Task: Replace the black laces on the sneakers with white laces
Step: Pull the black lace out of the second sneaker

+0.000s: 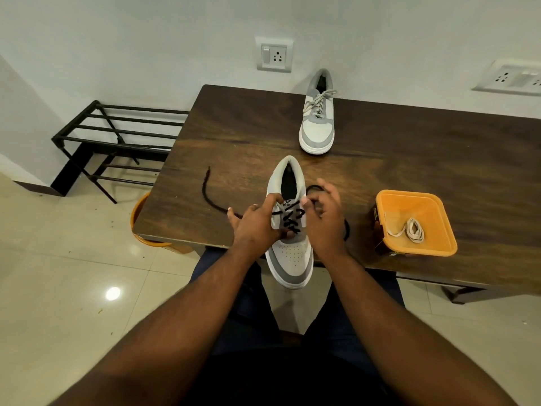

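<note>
A grey-and-white sneaker (289,259) hangs toe-first over the near edge of the wooden table (409,159). Its black lace (209,197) is partly threaded, with one end trailing left across the table and the other looping to the right. My left hand (257,224) grips the sneaker's left side at the tongue. My right hand (325,218) pinches the black lace at a right-side eyelet. A second sneaker (317,124) with white laces stands at the far side. A coiled white lace (412,231) lies in an orange tub (418,206).
A black metal shoe rack (117,142) stands left of the table by the wall. An orange bucket (140,218) sits on the floor under the table's left corner. Wall sockets (274,55) are mounted behind the table. My knees are below the table edge.
</note>
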`<act>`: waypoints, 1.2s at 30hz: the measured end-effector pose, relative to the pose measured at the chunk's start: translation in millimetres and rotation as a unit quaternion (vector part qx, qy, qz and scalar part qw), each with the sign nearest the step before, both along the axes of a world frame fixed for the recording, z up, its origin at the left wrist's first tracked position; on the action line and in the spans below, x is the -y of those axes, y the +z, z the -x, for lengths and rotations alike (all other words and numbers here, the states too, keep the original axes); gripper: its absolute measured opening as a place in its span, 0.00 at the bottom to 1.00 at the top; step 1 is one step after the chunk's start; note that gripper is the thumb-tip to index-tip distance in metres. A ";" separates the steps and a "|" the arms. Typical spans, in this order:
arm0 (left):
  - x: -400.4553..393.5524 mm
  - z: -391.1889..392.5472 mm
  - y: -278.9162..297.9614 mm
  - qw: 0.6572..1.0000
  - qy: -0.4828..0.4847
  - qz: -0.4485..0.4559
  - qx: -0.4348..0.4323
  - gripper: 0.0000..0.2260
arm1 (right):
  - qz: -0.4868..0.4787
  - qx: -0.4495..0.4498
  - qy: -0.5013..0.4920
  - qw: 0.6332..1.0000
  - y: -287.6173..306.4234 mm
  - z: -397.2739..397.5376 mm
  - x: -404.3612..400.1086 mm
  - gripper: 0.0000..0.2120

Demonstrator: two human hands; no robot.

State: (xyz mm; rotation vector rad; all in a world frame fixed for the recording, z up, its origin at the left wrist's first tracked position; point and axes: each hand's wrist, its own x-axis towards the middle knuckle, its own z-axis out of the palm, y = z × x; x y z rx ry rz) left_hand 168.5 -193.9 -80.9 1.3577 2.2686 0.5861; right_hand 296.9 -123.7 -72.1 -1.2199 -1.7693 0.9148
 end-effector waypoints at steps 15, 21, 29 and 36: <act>-0.3 -2.0 -0.5 1.000 0.000 0.004 -0.005 0.30 | -0.158 0.333 0.166 0.915 0.8 6.6 -14.9 0.08; -0.1 0.0 -0.2 1.000 -0.006 0.010 0.000 0.31 | 0.009 -0.083 -0.100 0.991 25.9 -21.9 -24.4 0.05; 0.0 -1.8 -2.1 1.000 0.001 0.003 0.004 0.30 | -0.115 0.213 0.032 0.970 33.8 -12.1 -26.6 0.17; 0.9 -1.2 0.6 1.000 -0.003 0.004 -0.008 0.31 | -0.119 0.409 0.167 0.889 13.3 7.9 -19.5 0.09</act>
